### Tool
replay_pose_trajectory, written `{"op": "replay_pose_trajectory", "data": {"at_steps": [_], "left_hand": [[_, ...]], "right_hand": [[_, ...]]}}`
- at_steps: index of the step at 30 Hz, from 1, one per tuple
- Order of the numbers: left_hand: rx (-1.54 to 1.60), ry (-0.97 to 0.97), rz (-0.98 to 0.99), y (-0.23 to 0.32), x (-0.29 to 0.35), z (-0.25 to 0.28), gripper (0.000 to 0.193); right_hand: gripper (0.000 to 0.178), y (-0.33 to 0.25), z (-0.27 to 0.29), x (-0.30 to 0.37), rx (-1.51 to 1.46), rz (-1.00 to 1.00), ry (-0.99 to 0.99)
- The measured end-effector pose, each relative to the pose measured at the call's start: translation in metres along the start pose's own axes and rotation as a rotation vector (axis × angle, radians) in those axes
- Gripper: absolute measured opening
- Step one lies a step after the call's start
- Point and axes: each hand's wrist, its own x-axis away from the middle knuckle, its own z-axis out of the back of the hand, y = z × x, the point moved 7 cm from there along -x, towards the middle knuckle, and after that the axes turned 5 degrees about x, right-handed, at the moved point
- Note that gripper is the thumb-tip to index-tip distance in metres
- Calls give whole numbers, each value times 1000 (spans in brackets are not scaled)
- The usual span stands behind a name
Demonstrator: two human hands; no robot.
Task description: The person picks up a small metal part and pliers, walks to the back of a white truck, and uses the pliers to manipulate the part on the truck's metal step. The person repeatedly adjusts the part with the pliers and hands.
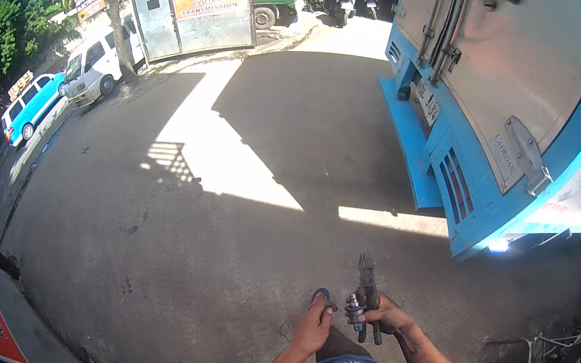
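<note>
My right hand [393, 316] is closed around dark-handled pliers [368, 279], their jaws pointing up and away from me. The same hand also grips a short silver cylindrical metal part [355, 308] with a stepped, ringed body, beside the pliers' handles. Just left of it, apart from the metal part, is my left hand [314, 328]. Its thumb and fingers are pinched together at a small dark bit that is too small to name. Both hands are in front of my blue shirt, above the pavement.
A blue box truck [419, 162] with pale rear doors stands to the right. Dark pavement [169, 275] with sunlit patches stretches ahead. A white van [93, 64] and a blue vehicle [31, 107] are at the far left; motorcycles [347, 4] stand by a dark doorway. Metal frames [556, 348] lie near right.
</note>
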Motion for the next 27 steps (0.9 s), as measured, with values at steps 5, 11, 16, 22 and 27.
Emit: {"op": "replay_pose_trajectory", "data": {"at_steps": [5,11,16,22,27], "left_hand": [[143,-74,194,-32,-148,33,21],[276,-84,328,-43,-321,58,25],[321,-142,248,-76,-456,91,26],[164,-263,46,-60,-647,113,24],[30,-285,-80,-56,-793,98,29]], "right_hand": [[56,-68,54,-126,84,-33,-17],[45,-160,89,-273,301,-129,-58],[39,-208,130,-404,241,-31,-28],[34,-293,196,-513,133,92,50],[38,-334,294,-581,32,92,367]]}}
